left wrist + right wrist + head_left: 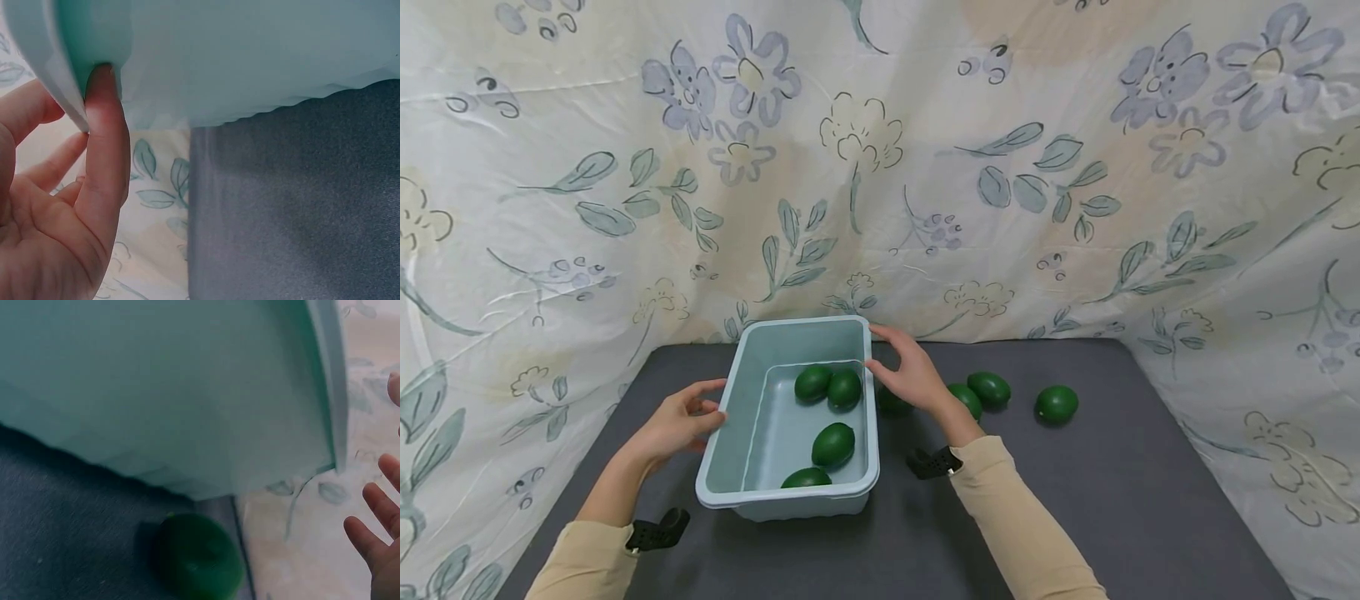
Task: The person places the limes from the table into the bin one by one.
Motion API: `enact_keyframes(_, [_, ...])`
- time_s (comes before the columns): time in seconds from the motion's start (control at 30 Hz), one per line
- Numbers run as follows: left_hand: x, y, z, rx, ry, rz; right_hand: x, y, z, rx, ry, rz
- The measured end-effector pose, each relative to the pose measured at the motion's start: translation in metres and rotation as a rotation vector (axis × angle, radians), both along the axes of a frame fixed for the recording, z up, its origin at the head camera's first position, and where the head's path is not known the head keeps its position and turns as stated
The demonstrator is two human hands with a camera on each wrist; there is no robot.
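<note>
A pale blue-green plastic bin (790,492) stands on the dark table, with several green limes (833,445) inside. My left hand (673,427) is at its left rim. In the left wrist view the fingers (103,131) lie on both sides of the rim, one tip against the outer wall just below it; the hand pinches the rim there. My right hand (913,375) is beside the far right rim, thumb and index finger spread. In the right wrist view its fingers (369,540) stand apart from the bin. One lime (197,556) lies beside the bin, partly hidden by this hand in the head view.
More limes (988,390) lie on the table right of the bin, some partly behind the right forearm. A single lime (1056,404) sits farther right. Flowered cloth (880,208) hangs behind and along the sides of the dark table (1112,500).
</note>
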State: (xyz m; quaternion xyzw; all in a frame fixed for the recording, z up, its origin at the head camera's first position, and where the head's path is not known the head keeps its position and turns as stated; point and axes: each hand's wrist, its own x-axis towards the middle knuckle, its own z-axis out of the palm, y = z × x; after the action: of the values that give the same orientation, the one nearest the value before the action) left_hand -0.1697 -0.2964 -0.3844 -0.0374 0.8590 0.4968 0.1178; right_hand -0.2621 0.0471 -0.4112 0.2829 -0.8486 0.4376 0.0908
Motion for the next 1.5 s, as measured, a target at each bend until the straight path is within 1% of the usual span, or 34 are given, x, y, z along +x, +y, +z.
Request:
enact_keyframes(0.07, [0.0, 0.0, 0.0, 0.0, 0.0, 0.0, -0.001, 0.003, -0.006, 0.001, 0.001, -0.015])
enact_keyframes(0.23, [0.0, 0.0, -0.001, -0.008, 0.001, 0.003, -0.002, 0.008, -0.021, 0.041, -0.011, -0.057])
enact_keyframes(0.5, [-0.001, 0.0, -0.001, 0.005, 0.003, 0.003, -0.005, 0.011, -0.045, 0.07, -0.087, -0.104])
enact_keyframes(0.7, [-0.001, 0.0, -0.001, 0.009, 0.004, 0.002, -0.003, 0.013, -0.062, 0.106, -0.142, -0.14])
enact_keyframes(0.83, [-0.001, 0.0, 0.0, 0.009, 0.007, 0.002, -0.002, 0.014, -0.07, 0.116, -0.168, -0.162])
enact_keyframes(1.17, [0.001, 0.001, 0.001, 0.023, -0.004, 0.007, -0.002, 0.014, -0.089, 0.129, -0.166, -0.225])
enact_keyframes(1.27, [0.001, 0.001, 0.001, 0.019, -0.005, 0.01, -0.002, 0.012, -0.093, 0.139, -0.164, -0.233])
enact_keyframes(1.4, [0.001, 0.002, 0.001, 0.007, -0.004, 0.014, -0.001, 0.01, -0.095, 0.149, -0.183, -0.239])
enact_keyframes(1.5, [0.001, 0.002, 0.001, 0.001, 0.0, 0.016, 0.0, 0.01, -0.095, 0.14, -0.188, -0.241])
